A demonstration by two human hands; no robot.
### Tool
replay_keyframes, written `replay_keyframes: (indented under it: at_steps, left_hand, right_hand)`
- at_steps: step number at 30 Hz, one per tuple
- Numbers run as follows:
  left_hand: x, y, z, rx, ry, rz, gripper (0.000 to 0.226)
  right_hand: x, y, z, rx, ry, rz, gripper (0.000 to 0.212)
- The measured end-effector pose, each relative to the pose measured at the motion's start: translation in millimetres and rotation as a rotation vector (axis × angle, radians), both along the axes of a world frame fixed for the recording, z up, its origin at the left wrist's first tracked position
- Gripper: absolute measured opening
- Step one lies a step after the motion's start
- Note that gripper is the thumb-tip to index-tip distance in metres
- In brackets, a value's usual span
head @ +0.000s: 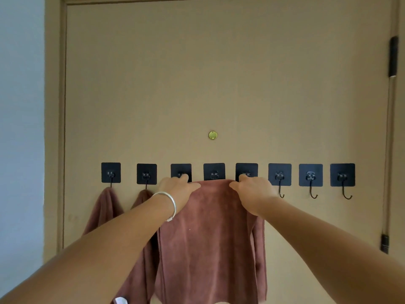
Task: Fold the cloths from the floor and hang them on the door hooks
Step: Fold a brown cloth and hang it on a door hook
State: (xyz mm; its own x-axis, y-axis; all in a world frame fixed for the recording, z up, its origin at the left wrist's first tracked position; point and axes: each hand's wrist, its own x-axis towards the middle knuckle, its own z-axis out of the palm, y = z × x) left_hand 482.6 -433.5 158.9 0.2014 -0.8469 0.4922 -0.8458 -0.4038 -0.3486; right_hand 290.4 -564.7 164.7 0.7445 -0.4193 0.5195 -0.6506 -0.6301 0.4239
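Observation:
A reddish-brown cloth point(210, 233) hangs flat against the beige door point(219, 84), its top edge held up under the middle hooks. My left hand point(178, 187) pinches its top left corner at the third hook point(181, 173). My right hand point(252, 189) pinches the top right corner at the fifth hook point(246, 172). The fourth hook point(214, 171) sits between them, its lower part hidden by the cloth. Two more brown cloths hang from the first hook point(111, 172) and second hook point(146, 174): one cloth point(105, 209) far left, the other point(140, 198) partly behind my left arm.
Three bare black hooks point(310, 178) stand in the row to the right of my hands. A brass peephole cover point(212, 135) sits above the row. The door frame point(61, 128) and a pale wall point(19, 128) are at the left, hinges point(393, 55) at the right.

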Motion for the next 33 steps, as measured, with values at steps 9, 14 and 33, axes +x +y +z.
replay_keyframes:
  at_steps: [9, 14, 33]
  left_hand:
    - [-12, -18, -30, 0.107, -0.073, -0.061, 0.03]
    - [-21, -22, -52, 0.267, -0.076, -0.091, 0.025]
    - [-32, -35, 26, -0.144, -0.346, -0.326, 0.032]
  right_hand:
    - [34, 9, -48, 0.063, 0.097, -0.014, 0.026]
    - [47, 10, -68, 0.148, 0.071, -0.008, 0.056]
    - [-53, -14, -44, -0.216, -0.276, 0.082, 0.026]
